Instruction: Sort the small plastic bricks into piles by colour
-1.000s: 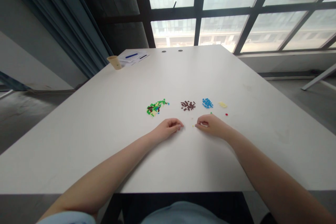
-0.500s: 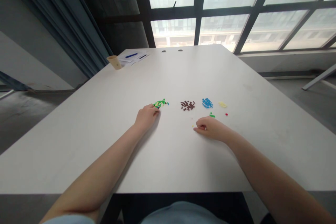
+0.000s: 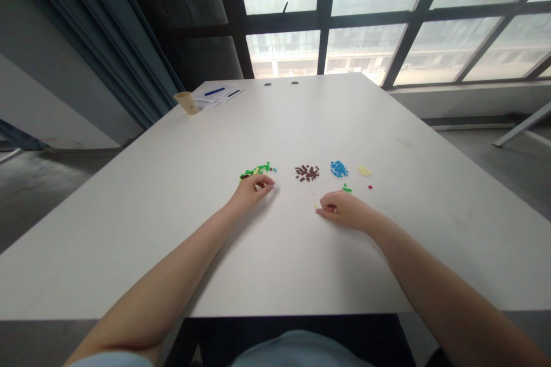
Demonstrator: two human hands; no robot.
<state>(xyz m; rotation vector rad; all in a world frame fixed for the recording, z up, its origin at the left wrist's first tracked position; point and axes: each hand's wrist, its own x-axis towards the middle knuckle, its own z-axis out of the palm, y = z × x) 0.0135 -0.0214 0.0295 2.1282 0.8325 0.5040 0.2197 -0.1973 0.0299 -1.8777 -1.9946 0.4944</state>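
Observation:
My left hand (image 3: 253, 189) is at the near side of a mixed pile of mostly green small pieces (image 3: 259, 170), thumb and fingertips pinched together; whatever they hold is too small to make out. My right hand (image 3: 342, 207) rests on the table with its fingers curled and the thumb and index tips close together. A tiny yellow piece (image 3: 315, 206) lies by those fingertips. Between and beyond the hands sit a heap of dark brown pieces (image 3: 307, 172) and a heap of blue pieces (image 3: 339, 169). Green pieces (image 3: 347, 189) lie just behind my right hand.
Pale yellow pieces (image 3: 364, 171) and one red piece (image 3: 370, 187) lie at the right on the white table (image 3: 327, 120). A tan paper cup (image 3: 186, 103) stands near the far left edge, beside papers (image 3: 210, 96) with a blue pen (image 3: 214, 92) on them.
My left hand has moved right, from the pile's left part to its near right side, uncovering more green and dark pieces. My right hand has stayed nearly in place.

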